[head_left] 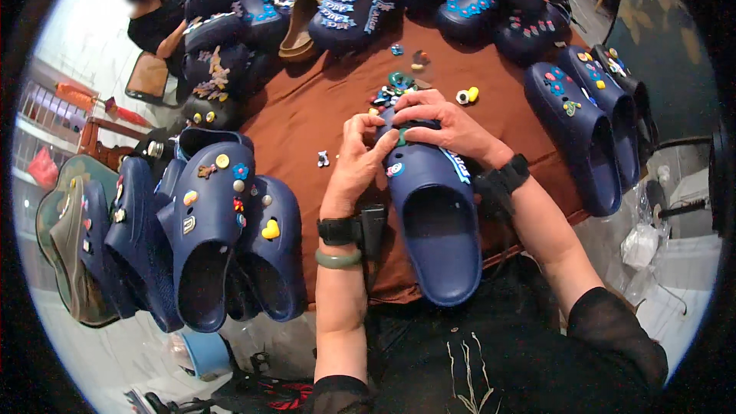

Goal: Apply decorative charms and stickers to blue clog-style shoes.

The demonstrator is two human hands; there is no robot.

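Observation:
A navy clog [435, 215] lies toe-away in front of me on the brown tablecloth [307, 119]. My right hand [445, 123] lies over its toe, fingers curled down on the upper. My left hand [356, 157] grips the toe's left side, fingertips pinching at a small charm near the front. Small charms dot the clog's upper, and a light strip runs along its right side. Just beyond the toe sits a little heap of loose coloured charms [392, 88].
Decorated navy clogs [222, 222] stand in a pile at my left, more [590, 119] at the right, and others [360, 8] across the back. A person in black [153, 8] sits at the far left. Two round charms [466, 95] lie right of the heap.

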